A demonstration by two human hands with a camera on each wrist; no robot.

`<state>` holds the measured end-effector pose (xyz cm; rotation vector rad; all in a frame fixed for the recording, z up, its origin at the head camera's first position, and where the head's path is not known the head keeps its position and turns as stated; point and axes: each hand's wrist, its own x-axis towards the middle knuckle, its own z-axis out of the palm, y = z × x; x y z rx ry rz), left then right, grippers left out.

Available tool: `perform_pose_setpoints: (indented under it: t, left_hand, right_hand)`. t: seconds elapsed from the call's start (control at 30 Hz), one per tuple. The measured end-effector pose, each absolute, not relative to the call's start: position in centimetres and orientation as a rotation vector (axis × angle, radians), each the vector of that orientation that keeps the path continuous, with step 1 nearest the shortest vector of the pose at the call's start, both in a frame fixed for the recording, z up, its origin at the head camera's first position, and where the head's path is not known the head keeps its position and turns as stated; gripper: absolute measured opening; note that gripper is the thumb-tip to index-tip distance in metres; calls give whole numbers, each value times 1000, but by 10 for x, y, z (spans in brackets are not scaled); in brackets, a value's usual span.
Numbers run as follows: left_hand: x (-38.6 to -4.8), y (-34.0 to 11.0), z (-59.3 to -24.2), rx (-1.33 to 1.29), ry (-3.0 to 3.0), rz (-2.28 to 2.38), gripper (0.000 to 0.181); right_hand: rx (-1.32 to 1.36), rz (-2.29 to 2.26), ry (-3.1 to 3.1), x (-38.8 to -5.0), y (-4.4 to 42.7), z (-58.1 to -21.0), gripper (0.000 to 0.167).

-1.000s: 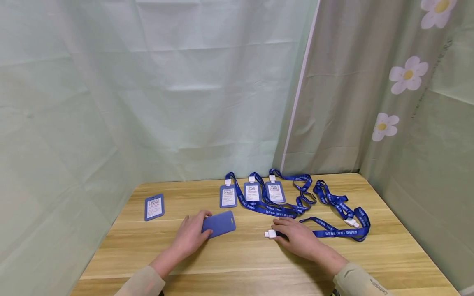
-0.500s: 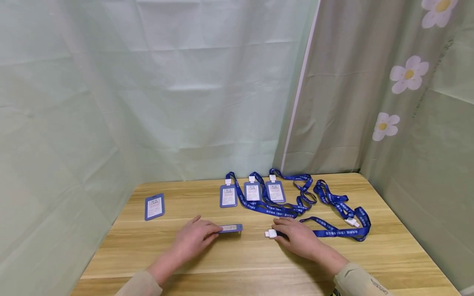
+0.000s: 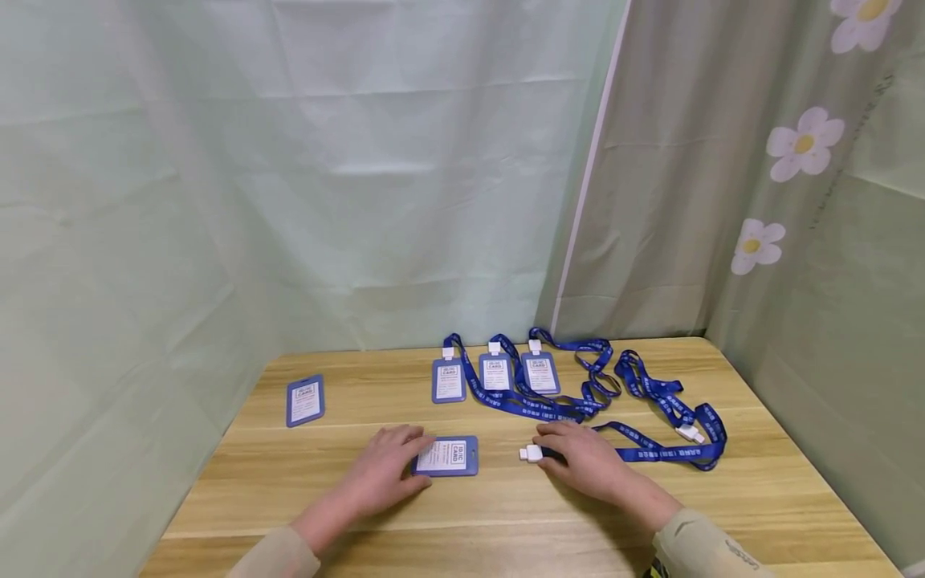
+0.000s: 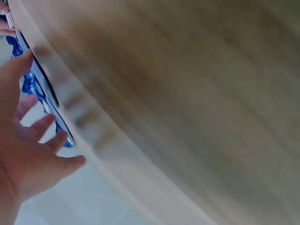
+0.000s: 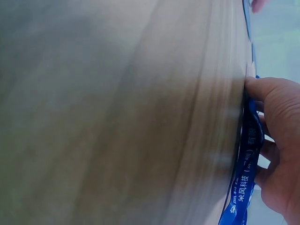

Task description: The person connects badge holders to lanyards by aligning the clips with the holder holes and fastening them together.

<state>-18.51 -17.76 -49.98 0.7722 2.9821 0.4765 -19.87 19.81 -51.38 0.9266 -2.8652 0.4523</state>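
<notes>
A blue card holder (image 3: 462,456) lies card side up on the table, its slotted end to the right. The left hand (image 3: 386,470) grips its left end, thumb at the near edge and index finger at the far edge; the other fingers are spread in the left wrist view (image 4: 35,140). To the right, the right hand (image 3: 588,463) pinches a blue lanyard (image 3: 665,454) just behind its white clip (image 3: 533,453). In the right wrist view the strap (image 5: 248,154) runs beneath the curled fingers of that hand (image 5: 281,140).
Three card holders (image 3: 449,380) with lanyards attached stand in a row at the back. Another holder (image 3: 305,400) lies at the left without a lanyard. A second loose lanyard (image 3: 654,391) with a white clip (image 3: 690,433) lies back right. Curtains (image 3: 405,201) rise behind the table (image 3: 347,554).
The holder in the left hand has turned from its plain blue back, through an edge-on tilt, to lie card side up. The right hand has stayed on the lanyard.
</notes>
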Motion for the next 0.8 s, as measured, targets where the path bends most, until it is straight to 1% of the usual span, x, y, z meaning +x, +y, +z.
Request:
perform_pose_setpoints:
  t: [0.07, 0.17, 0.43, 0.8]
  left_hand:
    - [-187, -180, -501, 689, 2972, 495, 70]
    - [-189, -184, -503, 603, 2960, 515, 75]
    - [-190, -185, -503, 566, 2943, 542, 72]
    - [-187, -176, -505, 508, 2951, 545, 73]
  right_hand:
    - [918, 452, -2869, -199, 199, -514, 37]
    - [889, 449, -2872, -198, 200, -514, 37]
    - [842, 470, -2866, -197, 200, -515, 38]
    - [799, 602, -2952, -185, 184, -508, 38]
